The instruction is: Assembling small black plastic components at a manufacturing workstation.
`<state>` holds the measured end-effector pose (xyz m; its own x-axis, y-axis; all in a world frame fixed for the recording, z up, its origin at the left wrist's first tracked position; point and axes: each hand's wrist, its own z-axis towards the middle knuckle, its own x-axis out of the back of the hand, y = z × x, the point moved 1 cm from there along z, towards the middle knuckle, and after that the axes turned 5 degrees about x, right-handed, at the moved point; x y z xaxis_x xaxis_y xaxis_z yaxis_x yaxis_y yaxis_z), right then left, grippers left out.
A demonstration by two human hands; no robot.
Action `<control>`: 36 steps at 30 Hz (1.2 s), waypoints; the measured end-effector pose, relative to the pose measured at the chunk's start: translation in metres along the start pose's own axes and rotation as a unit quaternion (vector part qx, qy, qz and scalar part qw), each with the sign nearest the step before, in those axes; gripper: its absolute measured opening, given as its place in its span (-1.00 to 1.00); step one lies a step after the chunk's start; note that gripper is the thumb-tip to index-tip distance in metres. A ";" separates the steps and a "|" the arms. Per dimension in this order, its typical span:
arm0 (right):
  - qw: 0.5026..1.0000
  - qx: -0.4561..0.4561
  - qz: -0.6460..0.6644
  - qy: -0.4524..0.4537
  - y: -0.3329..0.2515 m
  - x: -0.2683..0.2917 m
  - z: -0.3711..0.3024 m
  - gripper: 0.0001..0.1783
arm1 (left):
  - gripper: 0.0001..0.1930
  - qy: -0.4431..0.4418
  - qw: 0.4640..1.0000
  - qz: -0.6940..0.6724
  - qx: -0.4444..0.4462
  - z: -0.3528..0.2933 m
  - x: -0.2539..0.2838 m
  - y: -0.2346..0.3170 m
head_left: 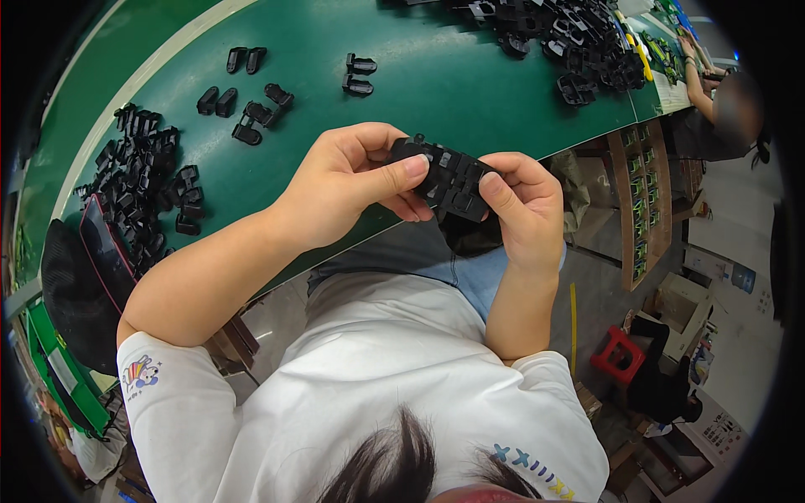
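Component point(454, 178), black and blocky, is held just above the centre of the frame, between the left hand point(340, 180) and the right hand point(532, 205). The left forearm point(214, 256) slants from the bent elbow at lower left up toward the centre, the wrist nearly in line with it. The left thumb extends to the upper right and lies flat on the component's left end, while the fingers curl behind, some tips showing below it. The right forearm point(521, 306) stands almost upright, right of centre; its thumb angles up and leftward onto the component's right end, the index finger bent above and behind. Each grip is closed to the thickness of the component, pinching one end; how firmly it presses, one cannot tell.

Behind the hands extends a green surface point(419, 92). A dense pile of small black parts point(134, 172) occupies its left side. Further parts lie in small groups: one pair point(246, 59) and another pair point(216, 101) at upper left, a cluster point(262, 113) just beside them, and a third pair point(359, 75) above the left hand. A heap of black pieces point(579, 46) covers the upper right of the surface.
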<state>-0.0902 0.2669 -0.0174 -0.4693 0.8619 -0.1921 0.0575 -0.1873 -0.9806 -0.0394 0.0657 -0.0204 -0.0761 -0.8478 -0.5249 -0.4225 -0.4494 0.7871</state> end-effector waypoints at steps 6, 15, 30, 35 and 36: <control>1.000 0.001 0.000 0.014 0.006 -0.001 0.003 -0.76 | -0.73 0.000 1.000 -0.002 0.005 0.001 0.004 0.002; 1.000 -0.004 0.026 0.006 0.006 -0.008 0.010 -0.79 | -0.79 -0.001 1.000 -0.006 -0.010 -0.001 0.009 0.009; 0.998 0.025 0.044 0.029 -0.009 0.020 0.019 -0.74 | -0.82 0.087 0.996 0.019 -0.003 -0.006 0.003 0.015; 0.994 0.053 -0.024 0.091 -0.008 0.021 0.049 -0.74 | -0.78 0.269 0.941 0.151 -0.143 -0.010 0.058 0.116; 0.994 0.053 -0.020 0.088 -0.004 0.014 0.054 -0.74 | -0.78 0.301 0.919 0.168 -0.191 -0.010 0.086 0.140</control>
<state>-0.1445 0.2549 -0.0138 -0.3067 0.9372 -0.1659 -0.0562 -0.1918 -0.9798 -0.0961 -0.0731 0.0477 0.4180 -0.9073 -0.0465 -0.1107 -0.1017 0.9886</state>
